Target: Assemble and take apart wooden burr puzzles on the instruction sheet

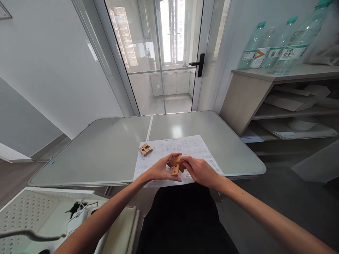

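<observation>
Near the front edge of the table, my left hand [162, 169] is curled round wooden puzzle pieces [175, 169], its thumb below them and its fingers above. One long piece points toward me, with small dark marks on its end. From the right, my right hand [197, 168] pinches the same pieces with its fingertips. How the pieces fit together is partly hidden by the fingers. Under both hands lies a printed sheet [185, 144] with small diagrams. A small flat wooden block puzzle [146, 149] rests on the sheet's upper left corner.
The grey folding table [111, 151] has a seam across it. A white perforated basket [23, 208] with cables stands at lower left. On the right, a shelf unit [246, 95] carries several plastic bottles [291, 49]. A glass door [169, 76] is behind the table.
</observation>
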Demonstrator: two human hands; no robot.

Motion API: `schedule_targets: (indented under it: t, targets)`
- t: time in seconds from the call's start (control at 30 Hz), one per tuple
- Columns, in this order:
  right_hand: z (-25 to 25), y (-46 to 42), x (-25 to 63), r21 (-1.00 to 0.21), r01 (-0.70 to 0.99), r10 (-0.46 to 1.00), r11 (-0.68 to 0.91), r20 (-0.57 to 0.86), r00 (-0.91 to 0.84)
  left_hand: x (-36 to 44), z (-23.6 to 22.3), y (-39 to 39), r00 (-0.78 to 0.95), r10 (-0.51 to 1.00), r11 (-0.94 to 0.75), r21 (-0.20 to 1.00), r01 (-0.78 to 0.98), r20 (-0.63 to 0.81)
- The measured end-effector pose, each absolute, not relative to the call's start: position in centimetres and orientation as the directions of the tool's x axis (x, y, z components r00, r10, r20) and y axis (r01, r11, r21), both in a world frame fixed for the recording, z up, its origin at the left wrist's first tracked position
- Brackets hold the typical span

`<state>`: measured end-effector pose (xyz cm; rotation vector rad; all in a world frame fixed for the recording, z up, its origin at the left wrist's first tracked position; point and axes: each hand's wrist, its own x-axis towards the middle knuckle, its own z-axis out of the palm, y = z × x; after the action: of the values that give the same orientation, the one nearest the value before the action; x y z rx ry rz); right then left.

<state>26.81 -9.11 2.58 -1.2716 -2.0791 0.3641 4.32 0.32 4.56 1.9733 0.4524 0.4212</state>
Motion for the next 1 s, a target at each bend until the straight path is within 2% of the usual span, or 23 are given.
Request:
schedule_targets:
  t: [0.17, 0.43, 0.7, 1.0]
  targets:
    - [2.1, -8.9, 26.8, -0.565, 0.682, 0.879, 0.465, 0.389, -0.277, 3.3, 4.6, 0.2, 0.822, 0.557, -0.475, 0.857, 0.200, 0.116]
    - [1.0, -8.0, 25.6, -0.715, 0.592, 0.923, 0.373, 0.349, -0.160, 2.9, 2.2, 0.7, 0.715, 0.667, -0.547, 0.789, 0.280, 0.209]
    - [-1.4, -7.4, 26.3, -0.705, 0.628, 0.935, 0.329, 0.337, -0.112, 3.7, 0.4, 1.2, 0.712, 0.667, -0.542, 0.798, 0.265, 0.217]
    - [-2.8, -7.0, 27.1, -0.775, 0.554, 0.948, 0.304, 0.302, -0.097, 3.9, 0.6, 1.2, 0.701, 0.694, -0.465, 0.847, 0.257, 0.168]
